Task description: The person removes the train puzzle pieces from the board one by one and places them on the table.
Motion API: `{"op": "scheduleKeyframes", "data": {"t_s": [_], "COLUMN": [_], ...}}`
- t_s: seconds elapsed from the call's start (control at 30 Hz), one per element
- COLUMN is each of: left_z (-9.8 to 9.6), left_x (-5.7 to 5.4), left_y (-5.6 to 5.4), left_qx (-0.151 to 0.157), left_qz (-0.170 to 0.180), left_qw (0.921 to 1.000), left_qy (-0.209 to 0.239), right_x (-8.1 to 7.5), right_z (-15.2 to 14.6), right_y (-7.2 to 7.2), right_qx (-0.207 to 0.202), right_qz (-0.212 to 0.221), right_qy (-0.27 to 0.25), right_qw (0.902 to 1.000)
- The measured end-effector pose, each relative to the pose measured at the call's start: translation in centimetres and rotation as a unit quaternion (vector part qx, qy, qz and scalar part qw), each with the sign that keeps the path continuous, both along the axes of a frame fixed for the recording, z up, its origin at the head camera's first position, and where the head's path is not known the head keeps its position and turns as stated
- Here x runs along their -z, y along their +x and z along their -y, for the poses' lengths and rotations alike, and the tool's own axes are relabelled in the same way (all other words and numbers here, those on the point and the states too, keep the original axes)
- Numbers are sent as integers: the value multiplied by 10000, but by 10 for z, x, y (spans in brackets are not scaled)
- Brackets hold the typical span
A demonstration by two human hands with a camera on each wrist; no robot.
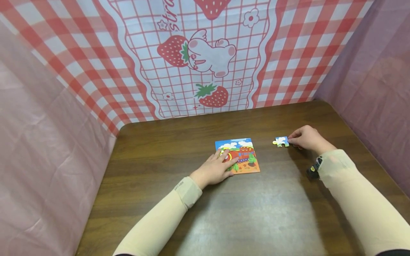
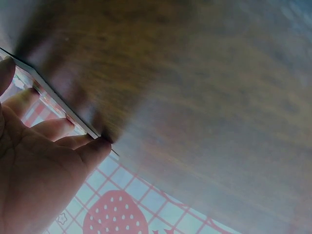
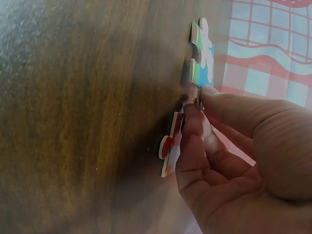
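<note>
My left hand [image 1: 214, 169] lies over the left part of a square picture puzzle [image 1: 248, 168], fingers spread. The puzzle shows a red train, green cacti, blue sky and white clouds. In the left wrist view, the fingertips of the left hand [image 2: 44, 151] rest along the puzzle's edge [image 2: 73, 116]. To the right, my right hand [image 1: 309, 138] pinches the right edge of a blue, white and green puzzle piece [image 1: 281, 141] between thumb and fingers. The right wrist view shows a red puzzle piece [image 3: 168, 146] under the curled fingers, partly hidden.
A brown wooden table [image 1: 153, 156] carries everything. Behind it hangs a red-and-white checked cloth [image 1: 278, 74] with strawberries, and pinkish curtains [image 1: 48, 160] close off both sides. A small black device [image 1: 314, 170] sits at the right wrist.
</note>
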State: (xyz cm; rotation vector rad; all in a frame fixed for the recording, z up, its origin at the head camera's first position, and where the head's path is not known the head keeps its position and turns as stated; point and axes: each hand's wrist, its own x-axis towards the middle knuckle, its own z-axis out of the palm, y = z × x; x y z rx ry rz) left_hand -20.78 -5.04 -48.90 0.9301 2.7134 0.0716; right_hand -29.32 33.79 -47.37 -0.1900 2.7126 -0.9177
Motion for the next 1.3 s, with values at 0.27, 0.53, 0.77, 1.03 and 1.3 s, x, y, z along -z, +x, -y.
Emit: {"op": "scheduleKeyframes", "data": {"t_s": [0.27,0.53,0.77,1.03,1.3], "left_z": [0,1,1,1,1], "left_x": [-1,0,1,1,2], "left_y": [1,1,0,0,-1], "left_qx": [5,2,21,-34,-8], "left_qz": [12,-18,-59,65,31], "left_qw": [10000,10000,10000,10000,10000], "left_qy": [4,5,6,-9,-2], "right_x": [0,-1,-2,-1,-1], "right_z": [0,0,4,7,15], "right_y": [1,1,1,1,1], "right_qx": [-10,87,127,120,143], "right_qz": [-159,-301,-308,-250,-133], "right_qy": [74,24,-49,-5,-226], "right_qw": [9998,9995,9994,9996,9996]}}
